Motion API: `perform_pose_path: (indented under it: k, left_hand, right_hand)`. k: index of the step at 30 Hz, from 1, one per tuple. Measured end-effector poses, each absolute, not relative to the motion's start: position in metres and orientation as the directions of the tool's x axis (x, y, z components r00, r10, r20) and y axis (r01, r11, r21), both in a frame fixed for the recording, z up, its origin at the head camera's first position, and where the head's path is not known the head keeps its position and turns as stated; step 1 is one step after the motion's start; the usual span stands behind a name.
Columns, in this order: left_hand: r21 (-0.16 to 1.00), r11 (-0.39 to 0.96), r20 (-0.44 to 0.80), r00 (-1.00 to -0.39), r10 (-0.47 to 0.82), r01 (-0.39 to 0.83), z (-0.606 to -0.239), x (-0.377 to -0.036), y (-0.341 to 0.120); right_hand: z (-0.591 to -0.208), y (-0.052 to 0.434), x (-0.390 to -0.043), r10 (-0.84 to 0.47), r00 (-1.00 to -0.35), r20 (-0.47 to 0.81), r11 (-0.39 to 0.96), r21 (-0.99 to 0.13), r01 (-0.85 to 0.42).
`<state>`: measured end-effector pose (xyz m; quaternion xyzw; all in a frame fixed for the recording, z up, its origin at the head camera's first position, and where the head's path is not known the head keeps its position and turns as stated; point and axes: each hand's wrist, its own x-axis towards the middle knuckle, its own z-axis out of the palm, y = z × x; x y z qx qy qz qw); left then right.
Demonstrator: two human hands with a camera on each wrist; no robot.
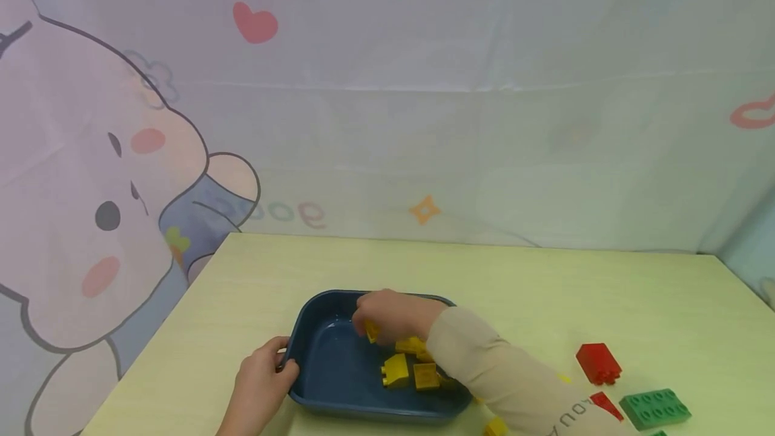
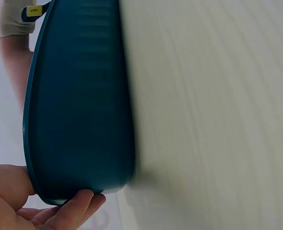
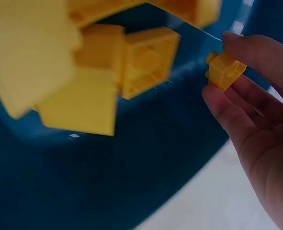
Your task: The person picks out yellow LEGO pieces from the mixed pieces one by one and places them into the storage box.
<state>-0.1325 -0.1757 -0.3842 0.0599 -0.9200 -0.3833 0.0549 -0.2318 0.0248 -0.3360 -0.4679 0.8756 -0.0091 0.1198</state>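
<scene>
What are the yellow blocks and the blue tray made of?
The yellow blocks look like hard, smooth plastic: moulded studs and hollow undersides show in the right wrist view. The blue tray seems glossy plastic too, with light glinting on its floor, though glazed ceramic cannot be ruled out.

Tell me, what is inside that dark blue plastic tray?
Inside the dark blue plastic tray lie several yellow plastic building bricks. The right hand pinches a small yellow brick over them. The sleeve covers the tray's right part, so more may hide there.
</scene>
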Motion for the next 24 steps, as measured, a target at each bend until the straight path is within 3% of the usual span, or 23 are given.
perform_pose_path:
  k: [12,24]
  left_hand:
    - [0.714,0.696,0.051,-0.986,-0.158,-0.074,-0.385,-0.132,-0.175]
    - [0.719,0.692,0.053,-0.987,-0.155,-0.07,-0.384,-0.132,-0.175]
  right_hand:
    - [-0.36,0.018,-0.23,-0.83,-0.506,-0.233,0.545,-0.147,-0.826]
    - [-0.359,0.017,-0.227,-0.838,-0.494,-0.231,0.532,-0.148,-0.834]
